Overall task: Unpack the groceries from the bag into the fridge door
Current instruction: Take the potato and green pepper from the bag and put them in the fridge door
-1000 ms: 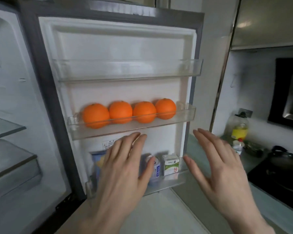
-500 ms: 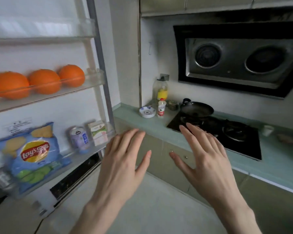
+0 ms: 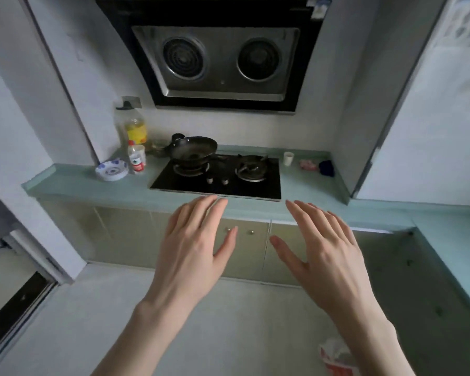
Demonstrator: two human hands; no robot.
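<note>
Both hands are held out in front, palms down, holding nothing: the left hand (image 3: 194,248) has its fingers (image 3: 201,213) straight and close together with the thumb out to the side, and the right hand (image 3: 327,253) has its fingers (image 3: 312,215) straight and slightly spread. They hover side by side, apart from each other, in front of the green bench (image 3: 92,183) and the cupboard doors (image 3: 244,245) under it. The bag (image 3: 337,359), white and red, lies on the floor (image 3: 228,335) at the bottom edge, just beside the right forearm. On the bench sit a hob (image 3: 217,180) with a pan (image 3: 194,150) on its left burner, an oil bottle (image 3: 133,126), a small bottle (image 3: 136,158), a patterned dish (image 3: 111,170) and a white cup (image 3: 288,158). An extractor hood (image 3: 217,55) hangs above
</note>
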